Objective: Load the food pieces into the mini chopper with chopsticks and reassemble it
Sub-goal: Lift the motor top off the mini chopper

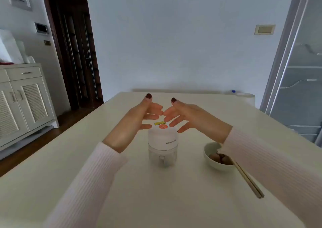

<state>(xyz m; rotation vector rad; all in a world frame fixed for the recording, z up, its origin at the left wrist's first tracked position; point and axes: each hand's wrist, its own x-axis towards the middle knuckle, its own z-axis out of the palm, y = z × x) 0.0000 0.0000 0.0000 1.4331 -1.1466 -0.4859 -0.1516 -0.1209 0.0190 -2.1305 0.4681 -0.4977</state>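
Note:
The mini chopper (163, 146) stands upright in the middle of the white table (122, 193), its white motor top with an orange button seated on the clear cup. My left hand (137, 121) hovers just above and left of the top, fingers spread, holding nothing. My right hand (188, 118) hovers above and right of it, fingers spread too. The fingertips of both hands nearly meet over the lid. To the right sits a small white bowl (211, 156) with brown food pieces (220, 158). A pair of chopsticks (247, 180) rests with its tips in the bowl, partly hidden by my right sleeve.
A white louvred cabinet (24, 105) stands at the left beside a dark wooden door (76, 50). A glass-fronted unit (303, 71) rises at the right. A small bottle with a blue cap (233, 91) lies at the table's far edge.

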